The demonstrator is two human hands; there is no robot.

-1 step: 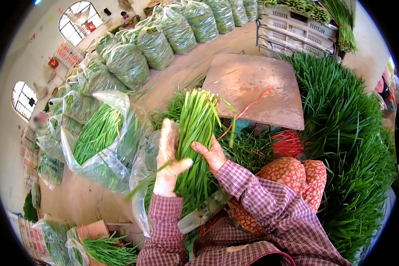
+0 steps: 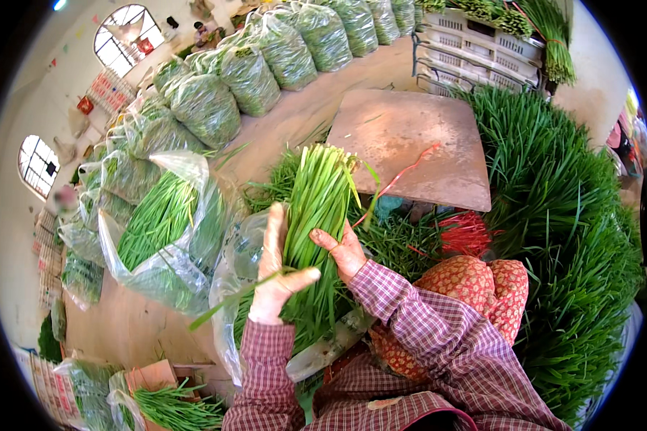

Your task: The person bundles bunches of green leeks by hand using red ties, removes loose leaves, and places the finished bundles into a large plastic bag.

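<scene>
In front of me stands a thick bunch of garlic chives (image 2: 314,194), pale cut ends upward, leaves hanging down. My right hand (image 2: 343,253) grips it from the right, thumb across the front; its other fingers are partly hidden. Flat against or just beside the bunch's left side is my left hand (image 2: 273,276), open, fingers stretched up and thumb pointing right. A loose leaf crosses that hand near the thumb. Below, a clear plastic bag (image 2: 226,316) surrounds the lower leaves; whether the bunch rests in it, I cannot tell.
A brown board (image 2: 413,147) lies ahead, with a red strip on it. Red ties (image 2: 464,233) sit near my patterned knee. Loose chives (image 2: 561,251) are heaped right. An open bag of chives (image 2: 158,223) stands left; filled bags (image 2: 205,108) line the back. White crates (image 2: 478,50) are stacked behind.
My left hand, blurred before, is now sharper and slightly lower, with its thumb moved right toward the bunch. My right hand keeps its hold.
</scene>
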